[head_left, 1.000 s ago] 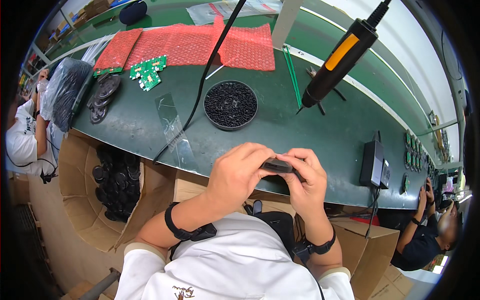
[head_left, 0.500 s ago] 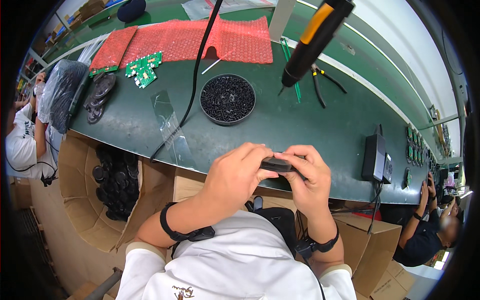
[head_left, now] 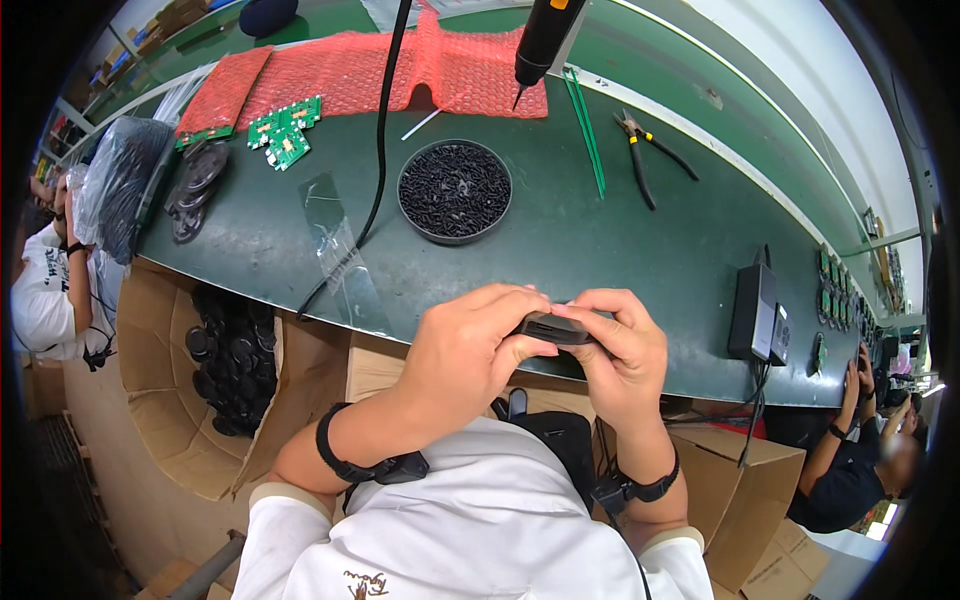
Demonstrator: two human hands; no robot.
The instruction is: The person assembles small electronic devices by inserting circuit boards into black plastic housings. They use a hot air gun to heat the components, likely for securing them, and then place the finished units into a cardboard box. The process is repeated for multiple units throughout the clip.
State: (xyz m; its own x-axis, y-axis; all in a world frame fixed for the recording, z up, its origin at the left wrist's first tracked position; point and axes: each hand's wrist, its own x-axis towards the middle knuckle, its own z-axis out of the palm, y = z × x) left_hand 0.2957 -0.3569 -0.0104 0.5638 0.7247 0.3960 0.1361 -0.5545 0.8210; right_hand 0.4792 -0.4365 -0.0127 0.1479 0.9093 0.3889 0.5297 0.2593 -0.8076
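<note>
Between my two hands, just over the table's near edge, is a flat black plastic housing [head_left: 552, 328], seen nearly edge-on. My left hand [head_left: 478, 335] pinches its left end between thumb and fingers. On the other end, my right hand [head_left: 622, 345] grips with thumb and fingertips. My fingers cover much of the part, so its faces are hidden. Beyond my hands stands a round dish of small black screws [head_left: 455, 191]. An electric screwdriver [head_left: 541, 48] hangs above the table, tip down, touched by neither hand.
Pliers [head_left: 645, 160] and thin green sticks [head_left: 587, 135] lie at the back right. Green circuit boards [head_left: 288, 132] rest by red bubble wrap [head_left: 340, 75]. A black power box [head_left: 752, 312] stands right. A carton [head_left: 150, 390] of black round parts is lower left. Co-workers sit at both sides.
The hanging screwdriver has swung left and away from me, and its cable has shifted left. My hands keep hold of the black housing in almost the same place.
</note>
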